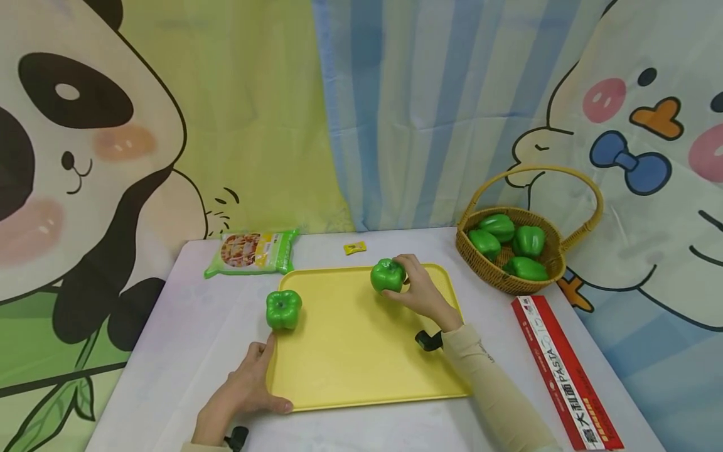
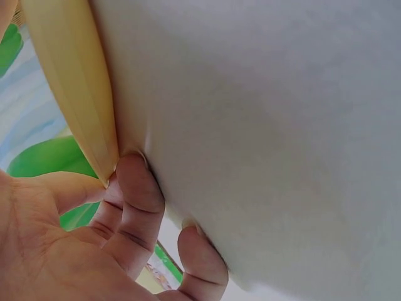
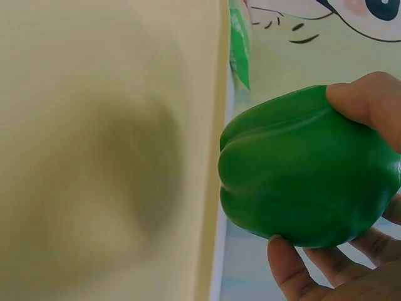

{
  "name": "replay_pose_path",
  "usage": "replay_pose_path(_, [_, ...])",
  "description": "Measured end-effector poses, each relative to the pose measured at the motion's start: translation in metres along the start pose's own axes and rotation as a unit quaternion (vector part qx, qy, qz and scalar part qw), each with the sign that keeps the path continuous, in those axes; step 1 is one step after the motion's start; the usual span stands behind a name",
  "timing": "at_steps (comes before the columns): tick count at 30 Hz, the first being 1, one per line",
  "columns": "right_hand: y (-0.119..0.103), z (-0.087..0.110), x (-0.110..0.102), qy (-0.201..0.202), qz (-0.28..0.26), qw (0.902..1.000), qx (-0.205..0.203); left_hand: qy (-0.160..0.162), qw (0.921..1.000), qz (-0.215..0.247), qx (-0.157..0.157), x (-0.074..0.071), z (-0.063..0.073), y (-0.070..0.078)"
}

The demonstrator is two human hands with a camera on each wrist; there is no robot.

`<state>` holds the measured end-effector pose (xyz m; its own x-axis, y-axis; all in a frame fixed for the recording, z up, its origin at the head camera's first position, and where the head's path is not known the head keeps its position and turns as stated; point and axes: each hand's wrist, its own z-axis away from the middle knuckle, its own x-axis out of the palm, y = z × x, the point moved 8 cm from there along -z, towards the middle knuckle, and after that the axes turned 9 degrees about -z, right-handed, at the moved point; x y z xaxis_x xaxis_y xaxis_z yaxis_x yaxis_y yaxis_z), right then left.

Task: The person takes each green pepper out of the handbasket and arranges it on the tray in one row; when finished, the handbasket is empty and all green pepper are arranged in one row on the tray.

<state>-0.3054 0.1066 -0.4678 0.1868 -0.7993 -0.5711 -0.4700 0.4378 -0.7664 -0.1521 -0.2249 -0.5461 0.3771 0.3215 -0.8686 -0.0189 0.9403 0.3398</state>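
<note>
A yellow tray (image 1: 361, 358) lies on the table. At its front left corner my left hand (image 1: 243, 386) grips the rim, thumb along the front edge and fingers along the left side. In the left wrist view, the left fingers (image 2: 141, 194) are bent against the tray wall (image 2: 75, 69). One green bell pepper (image 1: 283, 309) stands at the tray's left edge, just beyond that hand. Over the tray's back right part, my right hand (image 1: 420, 289) holds another green bell pepper (image 3: 301, 169) between thumb and fingers, raised clear of the surface with its shadow below.
Back right stands a wicker basket (image 1: 511, 285) with a tall handle and several green peppers. A red pasta box (image 1: 567, 373) lies along the right side. Behind the tray are a green-and-white food packet (image 1: 251, 253) and a small yellow wrapped piece (image 1: 355, 248).
</note>
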Motion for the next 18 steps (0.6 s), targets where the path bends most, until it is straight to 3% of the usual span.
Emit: replay_pose_path(18, [0.000,0.004,0.049,-0.075,-0.018,0.9969,-0.011,-0.005,0.9998,0.003,-0.017,0.002,-0.002,-0.002])
